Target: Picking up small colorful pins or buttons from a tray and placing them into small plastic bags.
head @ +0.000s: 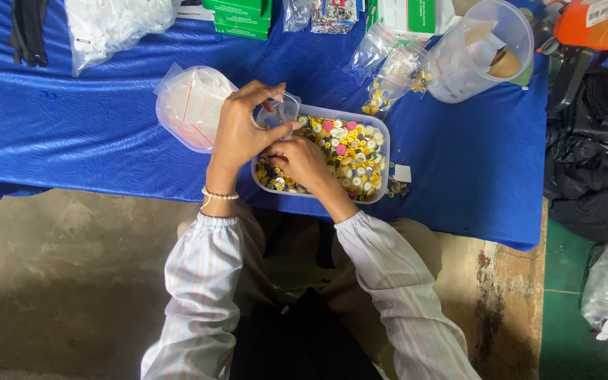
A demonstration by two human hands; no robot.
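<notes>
A blue cloth (72, 134) covers a low table on a worn concrete floor (58, 281). The left hand (241, 130) pinches a small clear bag (281, 112) over a tray of buttons (350, 151); the right hand (302, 163) picks among them, fingers curled.

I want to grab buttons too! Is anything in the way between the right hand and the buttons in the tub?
Nothing visible. The right hand already rests on the buttons, beside the left hand holding a small clear bag.

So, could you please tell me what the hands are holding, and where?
The left hand pinches a small clear plastic bag at its open top. The right hand rests in the clear tub of buttons; its grip is hidden.
</notes>
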